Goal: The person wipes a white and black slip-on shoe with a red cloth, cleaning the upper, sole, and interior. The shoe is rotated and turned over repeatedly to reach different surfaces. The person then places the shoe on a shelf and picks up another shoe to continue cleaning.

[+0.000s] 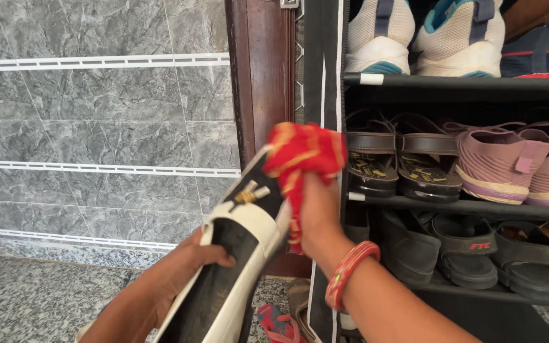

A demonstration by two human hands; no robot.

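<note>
My left hand (pixel 189 263) grips a black and cream shoe (pixel 236 254) by its side, sole edge turned up toward me, toe pointing up and right. My right hand (pixel 318 213) holds a bunched red and yellow cloth (pixel 303 155) pressed against the shoe's toe end. A red bangle (pixel 351 270) sits on my right wrist. Both hands are in front of the shoe rack's left edge.
A black shoe rack (pixel 459 81) stands at right: white sneakers (pixel 427 38) on top, brown sandals (pixel 401 165) and mauve shoes (pixel 503 165) in the middle, black sandals (pixel 465 248) below. A red slipper (pixel 277 324) lies on the speckled floor. A wooden door frame (pixel 262 76) and a grey tiled wall stand behind.
</note>
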